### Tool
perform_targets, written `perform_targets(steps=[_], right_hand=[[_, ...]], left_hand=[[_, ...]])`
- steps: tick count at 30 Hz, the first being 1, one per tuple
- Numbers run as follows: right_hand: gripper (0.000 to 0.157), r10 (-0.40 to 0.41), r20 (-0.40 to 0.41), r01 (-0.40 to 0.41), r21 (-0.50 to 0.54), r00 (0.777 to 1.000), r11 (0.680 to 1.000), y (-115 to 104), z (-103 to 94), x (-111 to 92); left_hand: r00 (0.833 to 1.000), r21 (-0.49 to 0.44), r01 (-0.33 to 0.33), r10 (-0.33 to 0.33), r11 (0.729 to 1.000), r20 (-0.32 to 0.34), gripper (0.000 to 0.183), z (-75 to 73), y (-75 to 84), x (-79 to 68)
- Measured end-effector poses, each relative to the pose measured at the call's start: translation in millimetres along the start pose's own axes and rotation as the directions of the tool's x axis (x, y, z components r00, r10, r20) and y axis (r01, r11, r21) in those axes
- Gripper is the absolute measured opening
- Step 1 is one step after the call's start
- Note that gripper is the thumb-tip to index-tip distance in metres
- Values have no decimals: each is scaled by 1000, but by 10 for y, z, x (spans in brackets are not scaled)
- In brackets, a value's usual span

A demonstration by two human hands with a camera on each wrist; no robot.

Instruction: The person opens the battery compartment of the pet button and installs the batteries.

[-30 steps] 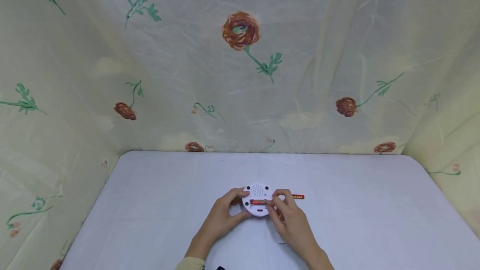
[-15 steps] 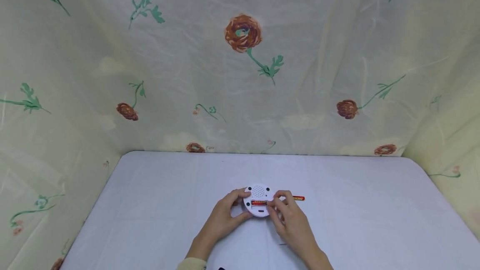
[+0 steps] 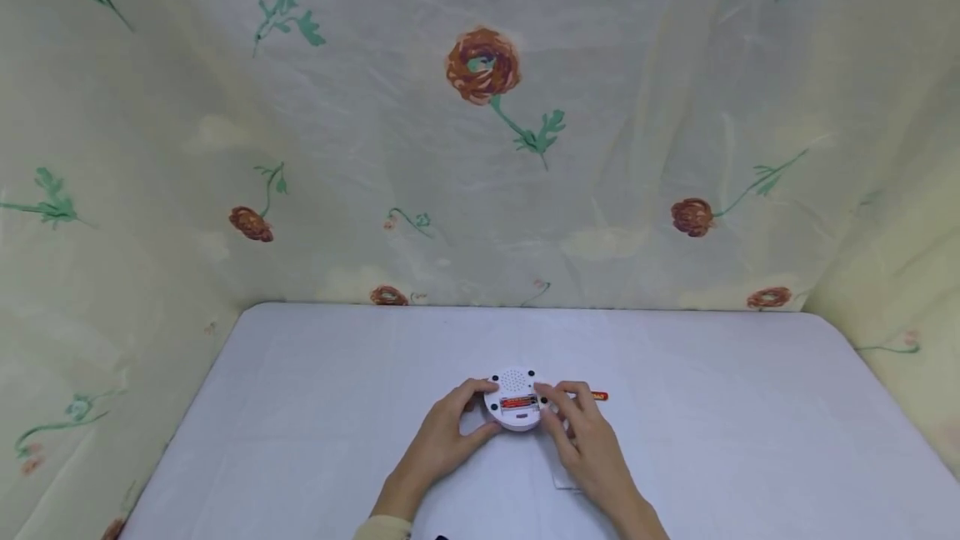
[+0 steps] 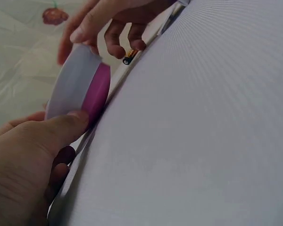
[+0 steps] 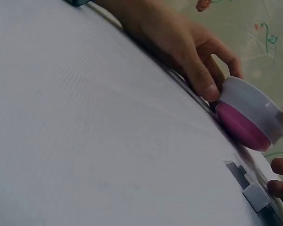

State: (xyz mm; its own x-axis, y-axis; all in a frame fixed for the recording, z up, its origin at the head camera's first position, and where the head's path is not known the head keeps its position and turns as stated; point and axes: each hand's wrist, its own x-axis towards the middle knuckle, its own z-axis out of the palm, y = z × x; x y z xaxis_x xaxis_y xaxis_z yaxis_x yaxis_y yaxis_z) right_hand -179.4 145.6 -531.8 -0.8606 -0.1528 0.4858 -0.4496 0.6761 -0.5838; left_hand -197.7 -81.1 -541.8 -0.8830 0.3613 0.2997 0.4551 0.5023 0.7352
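A round white device (image 3: 516,419) with speaker holes, dark feet and an uncovered battery bay lies bay side up, its underside pink in the wrist views (image 4: 98,92). Red batteries (image 3: 517,402) sit in the bay. My left hand (image 3: 442,432) grips the device's left rim between thumb and fingers. At the right rim my right hand (image 3: 588,440) pinches the device with thumb and index finger, its other fingers curled below. Behind the right hand a loose red battery (image 3: 600,396) lies on the table, its dark end (image 4: 127,61) showing in the left wrist view.
A pale flat piece (image 3: 564,482) lies partly under my right hand. In the right wrist view a dark item with a whitish clear part (image 5: 256,195) rests near the right fingers. Flowered cloth (image 3: 600,148) hangs behind the white table (image 3: 337,373).
My right fingers have moved off the battery end in the bay to the device's right rim. The device has turned slightly. My left hand keeps its grip.
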Motion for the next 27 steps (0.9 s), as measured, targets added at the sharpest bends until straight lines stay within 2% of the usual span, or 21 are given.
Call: perform_targets(steps=[2,4,8,10,14,18,22,27], right_hand=[[34,28,-35,-27,39,999,999,60,-13,-13],[37,89,-86,-81,90,992,993,125,-31,-11],[36,233,-177,-208,153,956,966,231,-72,19],[36,295,-189,-268,157,937,951,258,-89,30],[33,360,-160,-343,128,919,931,263,-106,41],[37,370,-114,-363,73,922,929,241,-110,47],[42,349,-75,-350,8,934,937,225,-102,49],[32,306,-62,-310,-89,950,946,219,-80,35]], left_hand=[[1000,18,10,-10,1000,4,48,5,-3,-24],[1000,28,17,-17,999,9,48,8,-2,-39],[999,22,33,-33,999,17,51,8,3,-23],[999,18,42,-42,999,21,52,9,8,-10],[997,15,67,-68,998,37,56,16,9,-5],[995,23,82,-83,996,50,59,21,8,-3],[994,39,89,-91,995,57,60,19,8,4],[994,39,91,-93,995,57,60,17,20,3]])
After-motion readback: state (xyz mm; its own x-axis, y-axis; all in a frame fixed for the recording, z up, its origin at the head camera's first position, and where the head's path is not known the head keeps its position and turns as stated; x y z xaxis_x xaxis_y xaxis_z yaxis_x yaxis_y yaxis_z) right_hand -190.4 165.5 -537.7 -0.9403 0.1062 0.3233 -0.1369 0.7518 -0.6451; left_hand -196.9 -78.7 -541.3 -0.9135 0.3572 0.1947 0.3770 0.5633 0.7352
